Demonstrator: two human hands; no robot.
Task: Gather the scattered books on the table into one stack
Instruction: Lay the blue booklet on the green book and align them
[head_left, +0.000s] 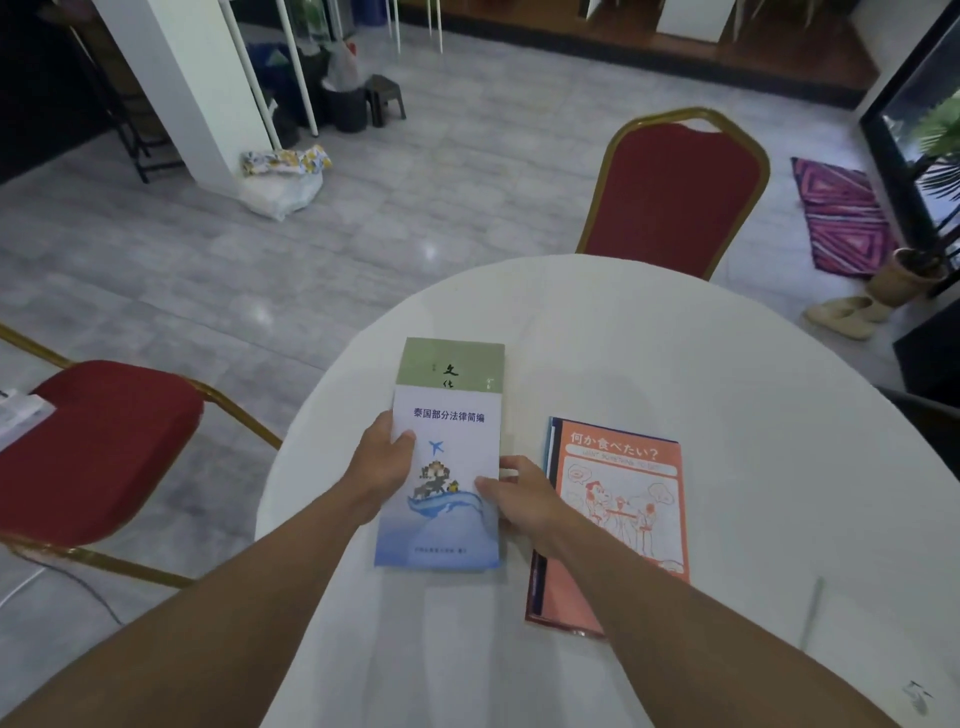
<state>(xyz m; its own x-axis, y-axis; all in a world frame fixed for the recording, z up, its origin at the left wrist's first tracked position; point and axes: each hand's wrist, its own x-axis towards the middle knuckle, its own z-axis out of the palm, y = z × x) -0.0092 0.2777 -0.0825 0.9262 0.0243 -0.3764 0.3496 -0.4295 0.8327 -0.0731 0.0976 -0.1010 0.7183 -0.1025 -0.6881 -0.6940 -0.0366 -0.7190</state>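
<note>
A pale blue book (447, 519) with a plane and whale on its cover is gripped on both sides: my left hand (382, 470) holds its left edge and my right hand (519, 499) its right edge. It overlaps the near half of a green-and-white book (452, 364) lying on the round white table (675, 364). To the right lies an orange book (618, 499) with a cartoon cover, resting on top of other books whose blue and dark red edges show beneath it.
A red chair (675, 192) with a gold frame stands at the table's far side, another red chair (98, 441) to the left. The grey tiled floor holds a bag, stools, a patterned rug (841, 218) and slippers.
</note>
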